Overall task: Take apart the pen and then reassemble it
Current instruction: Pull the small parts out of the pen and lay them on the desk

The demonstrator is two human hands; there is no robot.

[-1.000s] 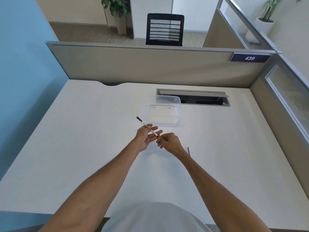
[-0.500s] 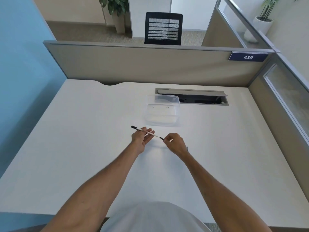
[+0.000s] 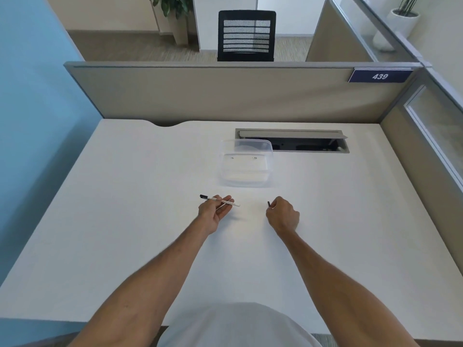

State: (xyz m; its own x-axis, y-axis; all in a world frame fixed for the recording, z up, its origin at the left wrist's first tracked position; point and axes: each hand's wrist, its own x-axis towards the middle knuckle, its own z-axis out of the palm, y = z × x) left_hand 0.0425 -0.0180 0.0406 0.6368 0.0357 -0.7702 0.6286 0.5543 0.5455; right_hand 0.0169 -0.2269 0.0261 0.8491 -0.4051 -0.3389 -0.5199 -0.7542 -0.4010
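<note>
Person: two bare forearms reach out over the worktop (image 3: 130, 221), a pale garment at the near edge.
Left hand (image 3: 213, 212): palm up, fingers loosely curled, the pen body (image 3: 220, 200) pinched between thumb and fingers.
Pen body: one slim white barrel with a black far-left end; its right end is open and pale. It lies almost level, pointing left to right, held just above the worktop. There is fine print along the barrel, too small to read.
Right hand (image 3: 283, 216): closed in a fist, well apart from the left hand, pinching a small dark pen piece (image 3: 268, 204) that sticks up from the fingertips.
Pen piece: one short black part, mostly hidden by the fingers.
Worktop: white, one sheet, with a curved notch at the far left edge.
Clear container (image 3: 245, 162): one see-through plastic tub, beyond the hands, right of centre.
Cable hatch (image 3: 292, 141): one grey flap, open, just behind the tub.
Partition (image 3: 200, 93): grey-beige, along the far edge.
Plate (image 3: 380, 76): one dark blue tag reading "439", far right.
Chair (image 3: 246, 35): one black mesh back, beyond the partition.
Plants: two, far left and far right.
</note>
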